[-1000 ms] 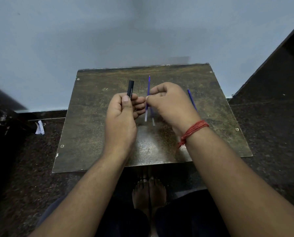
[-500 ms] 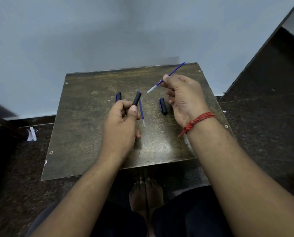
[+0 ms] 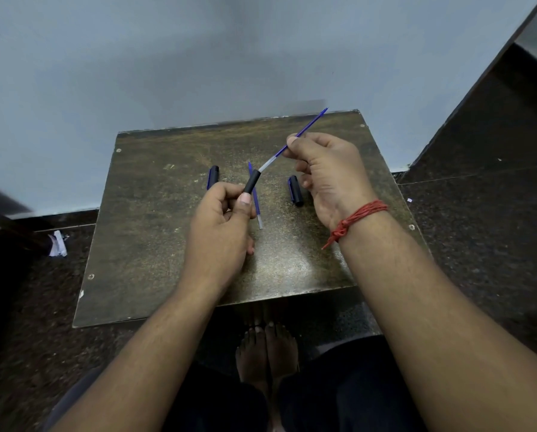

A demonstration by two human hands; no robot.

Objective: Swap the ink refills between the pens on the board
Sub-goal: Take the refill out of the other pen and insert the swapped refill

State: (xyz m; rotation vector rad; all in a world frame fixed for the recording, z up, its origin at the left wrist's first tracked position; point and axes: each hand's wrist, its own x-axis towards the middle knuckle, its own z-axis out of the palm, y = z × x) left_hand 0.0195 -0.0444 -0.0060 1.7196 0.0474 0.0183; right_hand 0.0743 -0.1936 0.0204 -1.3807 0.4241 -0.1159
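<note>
Left to right across the board (image 3: pixel 154 244). A black-and-blue pen piece (image 3: pixel 212 176), cap or barrel section (cannot tell which), lies left of centre toward the far edge, long axis near-to-far, partly hidden behind the left hand (image 3: pixel 220 232). That hand is curled round a black pen barrel (image 3: pixel 251 182), thumb pressing on it; the barrel tilts up and to the right, open mouth toward the far right corner. Under it a loose blue refill (image 3: pixel 256 204) lies flat near mid-board, axis near-to-far, its clear end toward the near edge. The held refill (image 3: pixel 295 140) runs diagonally from the barrel mouth up toward the far right corner, clear end at the mouth, blue end rising past the far edge. It is pinched between thumb and forefinger of the right hand (image 3: pixel 332 173); the other fingers are loosely curled. A second dark pen piece (image 3: pixel 295 191) lies just left of that hand, axis near-to-far. Judgement: insertion is just starting. To do it well, keep refill and barrel on one line, hold the barrel steady, pinch closer to the mouth so the thin tube does not bow, and feed gently without forcing.
</note>
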